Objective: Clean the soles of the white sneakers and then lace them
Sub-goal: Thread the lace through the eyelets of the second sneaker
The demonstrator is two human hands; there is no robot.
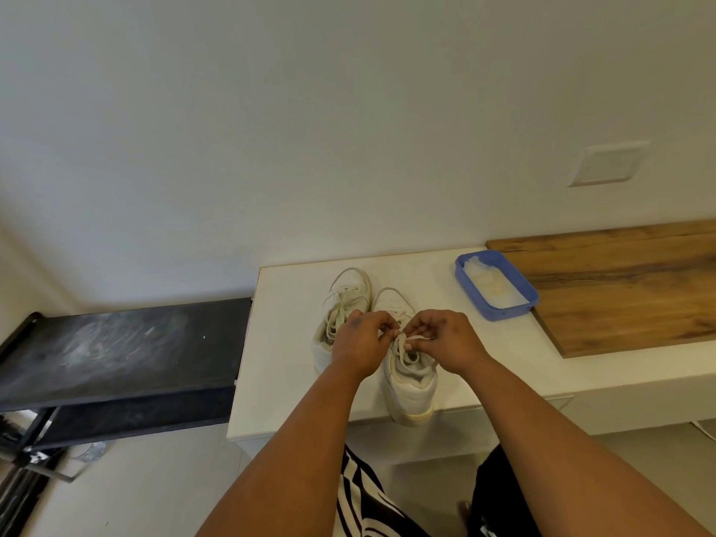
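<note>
One head-worn wide-angle view, looking forward and steeply down from above the desk [294, 381]. It sits close over both forearms, with the wall [348, 110] filling the upper half and floor at the bottom edge. Edges bend with lens distortion.

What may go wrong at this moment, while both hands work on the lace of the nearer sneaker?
1. The nearer sneaker stands with its heel at the edge of the white table; a strong pull by the left hand or right hand on the lace might drag it off.
2. The other sneaker has loose laces close to the left hand, which might catch them.
</note>
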